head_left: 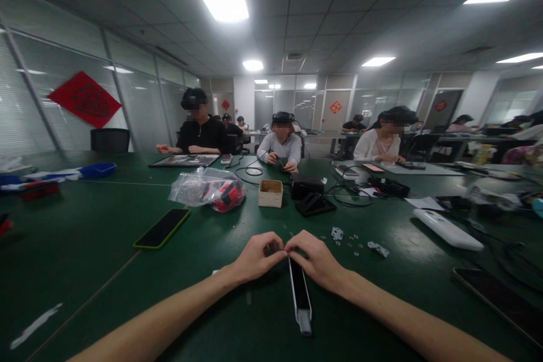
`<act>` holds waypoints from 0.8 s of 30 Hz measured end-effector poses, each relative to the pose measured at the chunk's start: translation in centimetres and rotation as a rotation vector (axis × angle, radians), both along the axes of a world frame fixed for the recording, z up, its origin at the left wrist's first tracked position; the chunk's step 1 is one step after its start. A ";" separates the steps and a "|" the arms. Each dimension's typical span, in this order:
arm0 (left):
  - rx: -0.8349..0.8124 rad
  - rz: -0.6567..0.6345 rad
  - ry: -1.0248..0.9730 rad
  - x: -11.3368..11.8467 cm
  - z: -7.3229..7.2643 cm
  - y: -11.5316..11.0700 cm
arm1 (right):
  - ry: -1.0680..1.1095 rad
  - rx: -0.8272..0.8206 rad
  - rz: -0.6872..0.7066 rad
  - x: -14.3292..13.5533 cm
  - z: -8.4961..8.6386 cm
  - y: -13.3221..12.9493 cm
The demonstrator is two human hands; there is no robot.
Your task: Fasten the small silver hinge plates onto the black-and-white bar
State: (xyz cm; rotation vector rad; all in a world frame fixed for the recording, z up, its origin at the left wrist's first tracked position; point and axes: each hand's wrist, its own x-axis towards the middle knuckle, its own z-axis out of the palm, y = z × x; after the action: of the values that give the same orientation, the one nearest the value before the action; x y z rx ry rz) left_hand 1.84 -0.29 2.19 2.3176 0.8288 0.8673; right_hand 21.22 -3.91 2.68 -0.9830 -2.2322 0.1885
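Note:
A long narrow rail (300,291), dark along its middle with pale edges and a grey near end, points from my hands toward me. At its far end my left hand (261,255) is closed, thumb and forefinger pinched together; whatever is between them is too small to make out. My right hand (317,257) curls over that same end, its fingers closed on the rail and its fingertips meeting those of the left. To the right lie two metal brackets (337,233) (378,249) and several small rings (355,237) on the green table (203,305).
A phone with a green edge (163,228) lies to the left. Farther out are a plastic bag with red items (207,189), a small open box (270,193) and a black stand (315,204). A white device (447,229), dark phone (500,300) and cables are right. People sit opposite.

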 end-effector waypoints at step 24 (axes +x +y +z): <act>-0.190 -0.001 -0.075 -0.1 -0.3 0.7 | -0.106 -0.020 -0.276 -0.6 -0.4 0.2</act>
State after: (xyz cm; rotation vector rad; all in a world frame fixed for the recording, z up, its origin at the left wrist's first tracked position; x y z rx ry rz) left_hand 1.72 0.41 1.92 2.1089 0.8396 0.8319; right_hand 20.66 -3.76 2.29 -1.3252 -2.1627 0.0364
